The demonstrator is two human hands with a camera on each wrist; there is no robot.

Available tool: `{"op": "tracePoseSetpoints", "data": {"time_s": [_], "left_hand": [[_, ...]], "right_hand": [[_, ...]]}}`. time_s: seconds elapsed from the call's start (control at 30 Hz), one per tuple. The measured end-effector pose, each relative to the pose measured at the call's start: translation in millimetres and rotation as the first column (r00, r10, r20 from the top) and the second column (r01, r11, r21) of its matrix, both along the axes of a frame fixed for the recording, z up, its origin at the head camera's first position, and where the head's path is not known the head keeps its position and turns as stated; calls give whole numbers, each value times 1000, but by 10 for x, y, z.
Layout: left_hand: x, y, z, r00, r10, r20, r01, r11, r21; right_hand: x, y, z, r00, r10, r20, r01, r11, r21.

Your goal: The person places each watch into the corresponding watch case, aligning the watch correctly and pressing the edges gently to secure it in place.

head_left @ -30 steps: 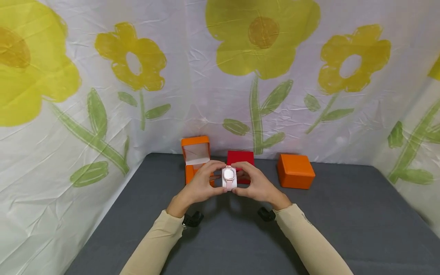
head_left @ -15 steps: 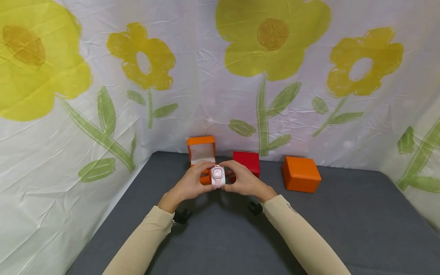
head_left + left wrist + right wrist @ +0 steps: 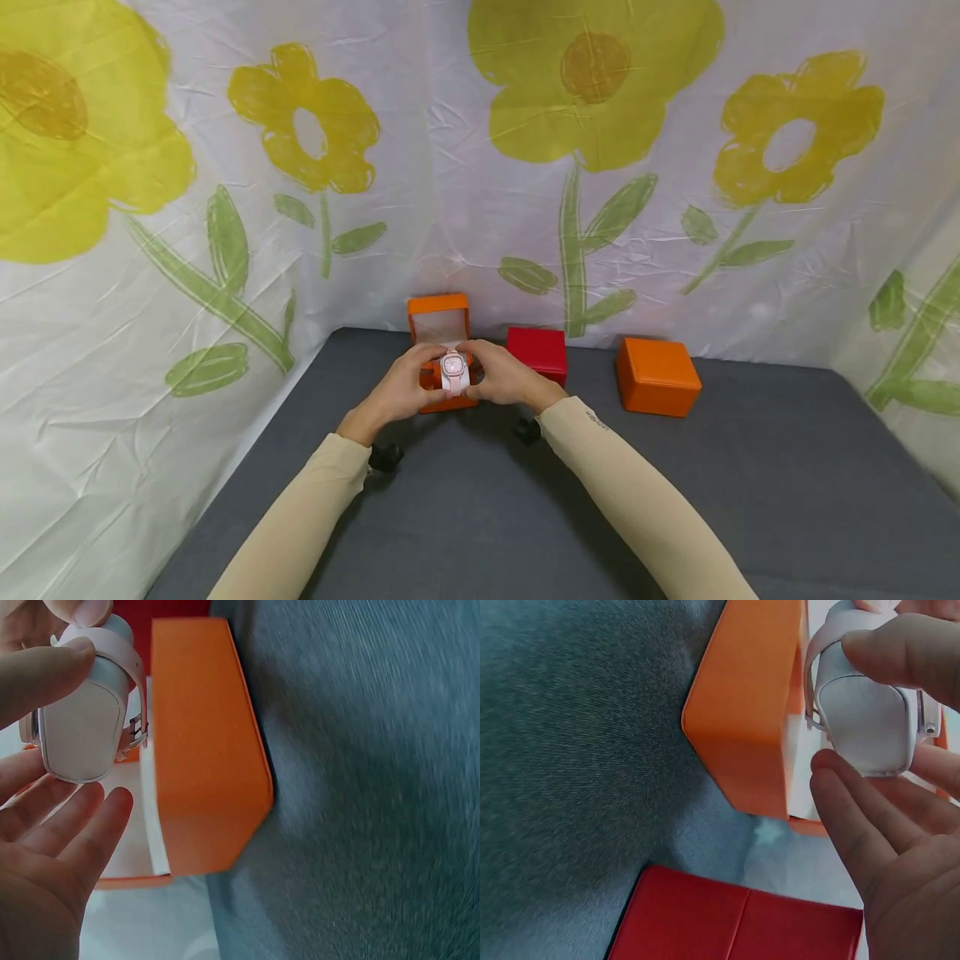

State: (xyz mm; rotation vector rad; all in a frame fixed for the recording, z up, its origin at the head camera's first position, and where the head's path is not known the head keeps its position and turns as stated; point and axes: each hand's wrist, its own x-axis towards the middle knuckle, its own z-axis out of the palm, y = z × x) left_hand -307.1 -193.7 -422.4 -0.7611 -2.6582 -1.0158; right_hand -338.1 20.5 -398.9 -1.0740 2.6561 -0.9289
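Observation:
A pink-strapped wristwatch (image 3: 453,364) is wrapped round a white cushion (image 3: 82,731), its square face turned up. My left hand (image 3: 401,385) pinches it from the left and my right hand (image 3: 504,375) from the right, thumbs on the near side and fingers on the far side. Directly beneath is an orange watch box (image 3: 742,712) with its lid raised at the back and a pale lining. Both wrist views have the strap's buckle end hanging beside the cushion (image 3: 866,724), over the box opening. Whether the cushion touches the box inside cannot be seen.
Right of the open box stands a red box (image 3: 537,352), partly behind my right hand. Farther right sits a closed orange box (image 3: 656,377). All rest on a dark grey cloth (image 3: 480,517), with a flower-printed curtain (image 3: 435,167) behind.
Both hands have carried the watch and cushion left and slightly away from me, from in front of the red box to over the open orange box. The head view has shifted slightly.

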Motion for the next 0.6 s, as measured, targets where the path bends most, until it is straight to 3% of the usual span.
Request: {"op": "tracePoseSetpoints", "data": {"time_s": [0.23,0.6], "left_hand": [[-128,-78,-78,1000,21,23,-21,1000,6],[-208,-130,-116,995,48,87,-49,999,7]], "right_hand": [[-99,-158,13,1000,-31,3,30,996,89],[-208,-252,-18,998,-58,12,55,988,145]]}}
